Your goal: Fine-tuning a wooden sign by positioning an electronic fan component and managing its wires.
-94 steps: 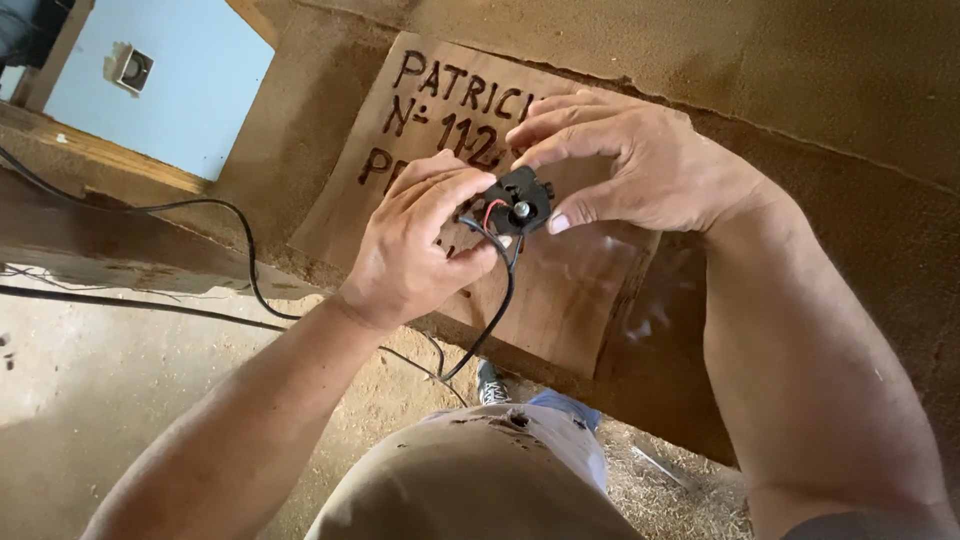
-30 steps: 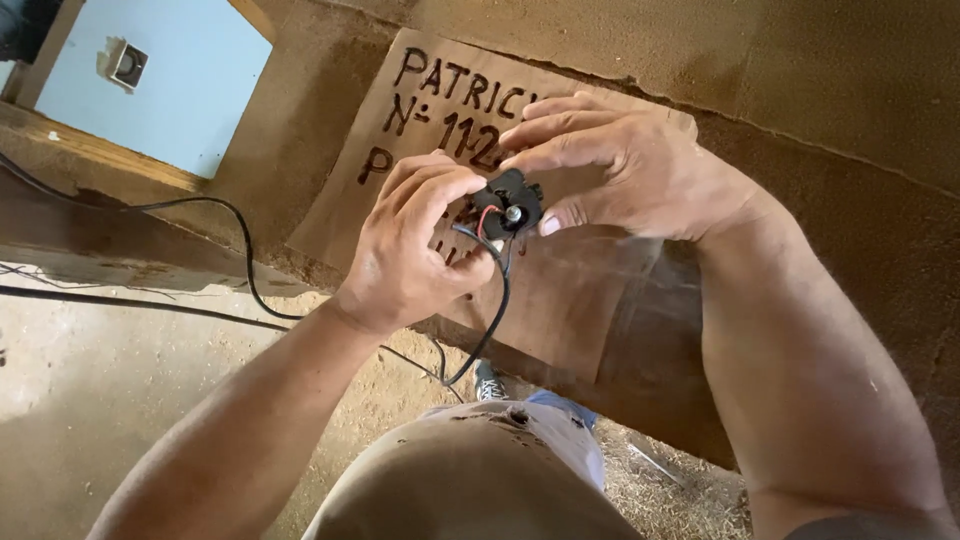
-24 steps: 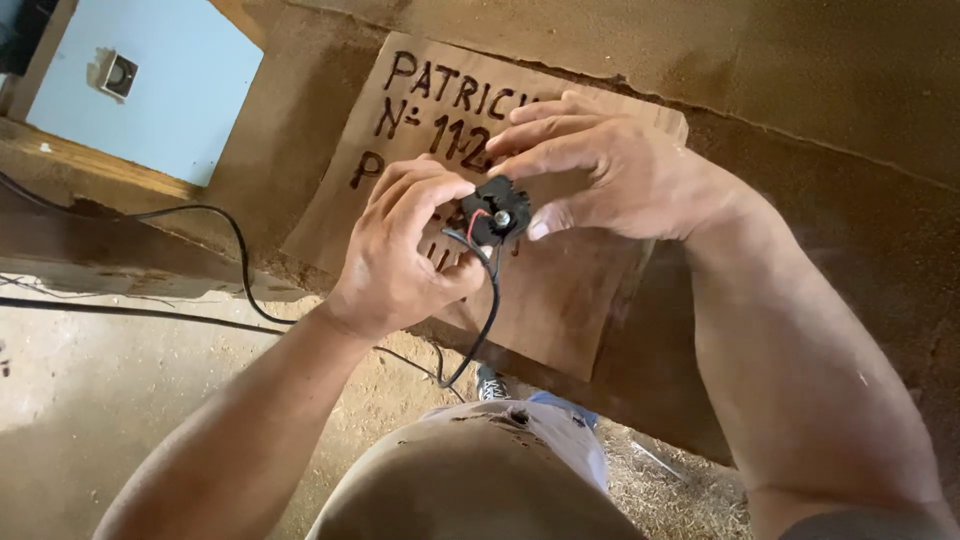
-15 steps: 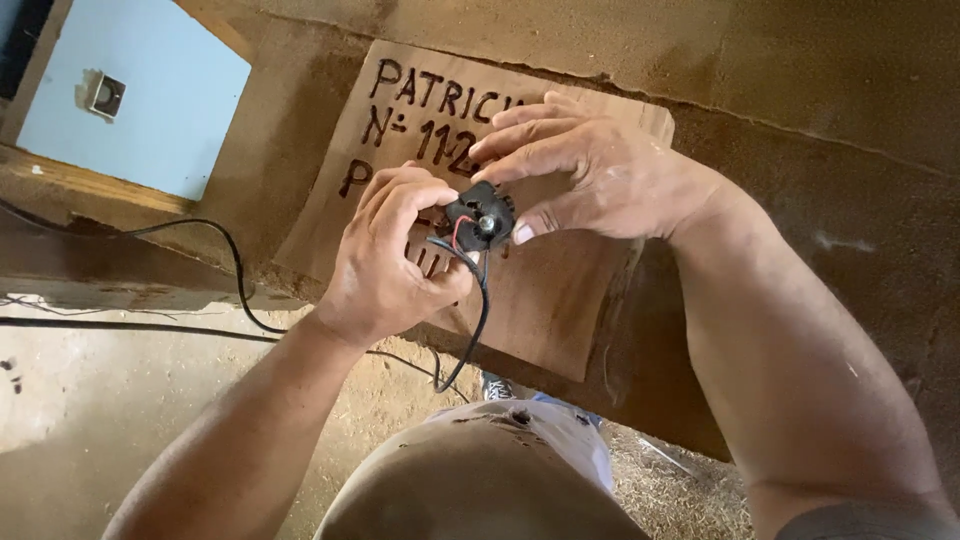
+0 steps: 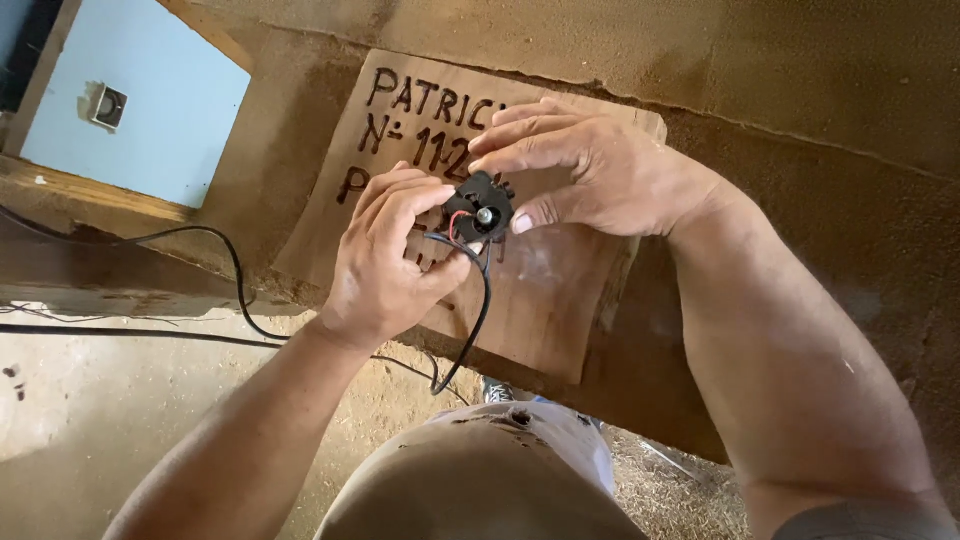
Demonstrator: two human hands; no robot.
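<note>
Left hand (image 5: 385, 265): fingers curled, pinching small black round part (image 5: 478, 208) and its wires. Right hand (image 5: 580, 170): fingers extended, thumb and fingertips gripping same part, held above lettered wooden board (image 5: 540, 300). Black cable (image 5: 470, 330) hangs below; part's detail unclear

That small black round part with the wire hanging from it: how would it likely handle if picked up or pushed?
The black round part is probably light: fingertips of the left hand and right hand carry it. Its black wire droops in a loop, so likely floppy. Being round, it might roll on edge.
</note>
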